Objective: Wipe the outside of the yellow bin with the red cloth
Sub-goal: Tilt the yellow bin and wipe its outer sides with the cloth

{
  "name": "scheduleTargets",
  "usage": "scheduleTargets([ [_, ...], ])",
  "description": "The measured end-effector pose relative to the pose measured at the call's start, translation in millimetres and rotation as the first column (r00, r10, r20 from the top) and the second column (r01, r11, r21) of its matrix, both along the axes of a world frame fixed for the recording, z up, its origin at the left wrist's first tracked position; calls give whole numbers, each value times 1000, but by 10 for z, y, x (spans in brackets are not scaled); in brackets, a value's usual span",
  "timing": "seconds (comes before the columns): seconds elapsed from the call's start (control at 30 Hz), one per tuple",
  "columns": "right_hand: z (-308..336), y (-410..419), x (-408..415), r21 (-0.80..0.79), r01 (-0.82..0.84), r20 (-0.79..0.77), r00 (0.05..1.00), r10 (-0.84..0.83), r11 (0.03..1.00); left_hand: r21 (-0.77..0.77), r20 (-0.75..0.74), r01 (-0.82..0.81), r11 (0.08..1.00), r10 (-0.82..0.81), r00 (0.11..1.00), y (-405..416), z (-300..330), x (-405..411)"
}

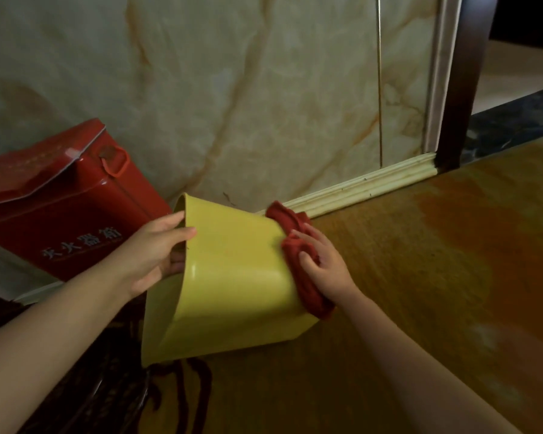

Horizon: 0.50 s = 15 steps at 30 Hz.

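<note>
The yellow bin (232, 277) is tipped on its side in the middle of the head view, its open mouth to the left and its base to the right. My left hand (157, 250) grips the rim, thumb on the outer wall and fingers inside the mouth. My right hand (322, 261) presses the bunched red cloth (298, 255) flat against the bin's base end. The cloth wraps around the base edge from top to lower right. The bin's inside is hidden.
A red metal box (60, 195) with white characters and a red handle leans against the marble wall (232, 89) at left. A pale skirting board (373, 186) runs along the wall. Orange-brown floor (436, 292) spreads to the right. Dark patterned furniture (91, 386) sits below the bin.
</note>
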State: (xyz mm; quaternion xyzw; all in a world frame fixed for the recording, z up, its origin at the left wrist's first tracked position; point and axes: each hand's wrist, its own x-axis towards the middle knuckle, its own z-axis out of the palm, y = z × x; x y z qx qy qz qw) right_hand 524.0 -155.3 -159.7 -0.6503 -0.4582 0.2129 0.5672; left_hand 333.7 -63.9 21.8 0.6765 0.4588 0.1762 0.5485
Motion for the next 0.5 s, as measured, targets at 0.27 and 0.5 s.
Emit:
scheduleTargets([
  [0.27, -349, 94, 348, -387, 198, -527, 754, -392, 900, 126, -60, 83, 989, -76, 995, 302, 35, 867],
  [0.5, -215, 92, 346, -300, 200, -743, 565, -359, 933, 371, -864, 668, 645, -25, 504, 651, 24, 95],
])
